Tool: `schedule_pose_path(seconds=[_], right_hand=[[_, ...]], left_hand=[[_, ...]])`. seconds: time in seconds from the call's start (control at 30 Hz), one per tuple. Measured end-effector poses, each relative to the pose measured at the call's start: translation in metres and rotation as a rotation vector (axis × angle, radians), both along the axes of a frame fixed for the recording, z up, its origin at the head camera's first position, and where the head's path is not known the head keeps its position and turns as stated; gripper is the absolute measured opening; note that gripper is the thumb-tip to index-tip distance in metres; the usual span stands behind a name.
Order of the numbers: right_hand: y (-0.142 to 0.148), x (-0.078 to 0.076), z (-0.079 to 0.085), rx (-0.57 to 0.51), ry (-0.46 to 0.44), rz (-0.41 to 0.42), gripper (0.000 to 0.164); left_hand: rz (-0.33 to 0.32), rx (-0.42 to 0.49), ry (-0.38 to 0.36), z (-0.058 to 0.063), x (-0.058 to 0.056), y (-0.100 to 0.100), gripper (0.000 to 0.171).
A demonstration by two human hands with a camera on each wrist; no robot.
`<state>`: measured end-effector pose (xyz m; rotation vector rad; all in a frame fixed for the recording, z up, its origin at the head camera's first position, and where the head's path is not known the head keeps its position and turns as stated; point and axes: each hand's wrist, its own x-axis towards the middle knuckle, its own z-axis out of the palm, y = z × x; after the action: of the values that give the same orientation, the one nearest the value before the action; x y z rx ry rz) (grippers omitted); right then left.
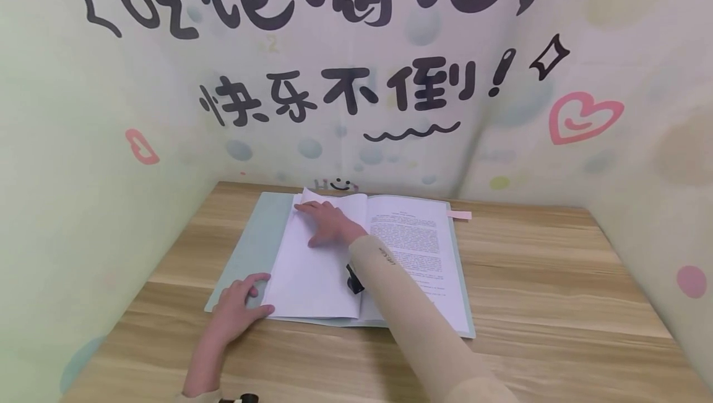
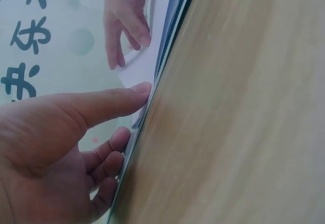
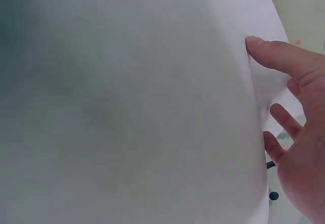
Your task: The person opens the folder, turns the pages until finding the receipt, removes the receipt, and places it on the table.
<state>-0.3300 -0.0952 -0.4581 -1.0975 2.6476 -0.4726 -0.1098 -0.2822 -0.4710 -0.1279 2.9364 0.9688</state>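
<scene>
Pale blue-green folder (image 1: 239, 254) lies spread flat on the wood-grain worktop (image 1: 546, 279), mid-table, towards the back wall (image 1: 78, 112). Loose-looking white sheets inside: plain left page (image 1: 320, 288), printed right page (image 1: 412, 248) dense with small text. Pink tab (image 1: 460, 215) sticks out past the right page's edge, near its top.

My right grip (image 1: 328, 223) reaches across to the upper part of the left page, near its far outer corner. Thumb and fingers spread apart, hand resting on the paper; the page corner peaks up just beyond my fingers. Right wrist view: big bowed sheet fills most of it, thumb tip at the sheet's edge, fingers apart from the thumb. Can't tell which fingers press and which only hover.

My left grip (image 1: 236, 304) sits at the near outer corner of the left page, over the folder's left cover. Fingers loosely bent, thumb set apart from them; thumb tip at the page corner, index tip at the page's outer edge. Left wrist view: thumb along the folder's near edge, fingertips bunched beside it. No pinch visible there.

Beige sleeve (image 1: 412, 304) on my right arm crosses the near part of the right page; a black device (image 1: 354, 280) shows at that wrist, above the left page. Wall carries big dark lettering (image 1: 345, 90), a pink heart (image 1: 579, 123) to the right, coloured dots all over.
</scene>
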Motion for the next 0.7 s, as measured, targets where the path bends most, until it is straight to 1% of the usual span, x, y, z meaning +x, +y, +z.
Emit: schedule_pose_path(seconds=[0.13,0.23,0.33,0.57,0.7], right_hand=[[0.0014,0.0021,-0.0015,0.012,-0.003,-0.016,0.090],[0.0029,0.0030,-0.0028,0.017,-0.011,-0.028,0.087],[0.0035,0.0036,-0.0034,0.029,-0.009,-0.030,0.080],[0.0041,0.0057,-0.0019,0.088,0.047,-0.022,0.055],[0.0055,0.0065,-0.0028,0.101,0.059,-0.023,0.052]], left_hand=[[-0.029,-0.032,-0.004,0.0001,0.0007,-0.0006,0.061],[-0.054,-0.046,-0.013,0.0004,0.0011,-0.0007,0.059],[-0.070,-0.051,-0.020,0.0004,0.0018,-0.0008,0.055],[-0.087,-0.057,-0.028,0.0026,0.0030,0.0000,0.051],[-0.087,-0.054,-0.031,0.0035,0.0037,-0.0001,0.051]])
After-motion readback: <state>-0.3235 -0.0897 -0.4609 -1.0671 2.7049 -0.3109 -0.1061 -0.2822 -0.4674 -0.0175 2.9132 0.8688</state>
